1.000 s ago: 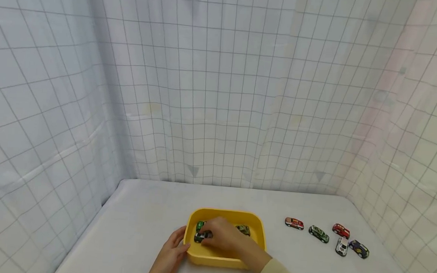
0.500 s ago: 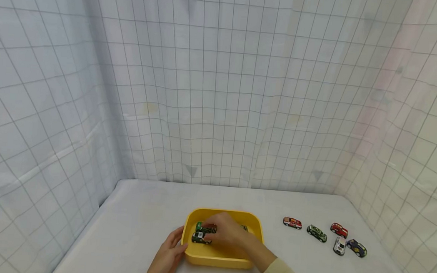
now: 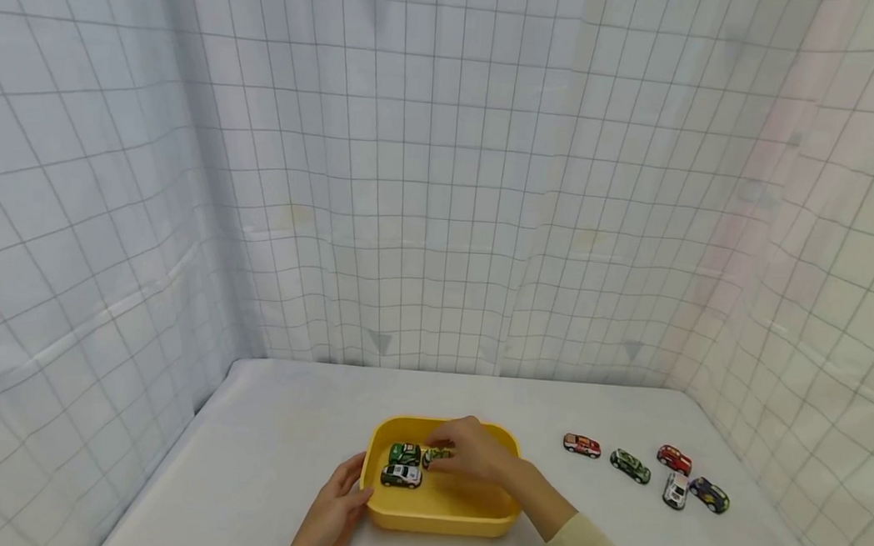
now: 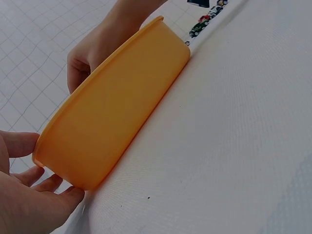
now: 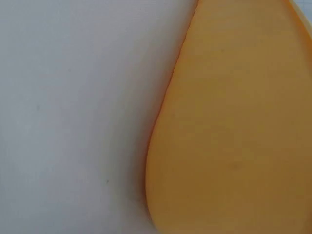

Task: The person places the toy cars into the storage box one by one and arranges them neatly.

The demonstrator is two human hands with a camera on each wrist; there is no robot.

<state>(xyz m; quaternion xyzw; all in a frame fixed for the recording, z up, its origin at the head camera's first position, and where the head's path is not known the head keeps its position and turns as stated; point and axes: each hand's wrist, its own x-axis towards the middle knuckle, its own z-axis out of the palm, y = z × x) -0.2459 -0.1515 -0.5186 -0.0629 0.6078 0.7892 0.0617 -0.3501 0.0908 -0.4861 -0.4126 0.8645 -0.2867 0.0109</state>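
Note:
A yellow plastic bin [image 3: 422, 523] sits on the white table in front of me. Its left end is gripped by my left hand [image 3: 334, 505], thumb at the rim and fingers against the outer wall, as the left wrist view also shows. Inside the bin, my right hand [image 3: 474, 451] pinches a camouflage-green toy car [image 3: 437, 455], partly covered by the fingers. Left of it stand a green toy car [image 3: 405, 454] and, nearer me, a white-and-green toy car [image 3: 400, 475]. The right wrist view shows only the bin's outer wall [image 5: 234, 122] and the tabletop.
To the right on the table lie several toy cars: a red-and-white one [image 3: 582, 445], a green one [image 3: 630, 466], a red one [image 3: 674, 460], a white one [image 3: 675, 490] and a dark blue one [image 3: 710, 495]. Gridded white cloth [image 3: 425, 222] surrounds the table.
My right hand has let go of the white-and-green toy car and moved right and slightly back, to the camouflage-green one. My left hand keeps its hold on the bin.

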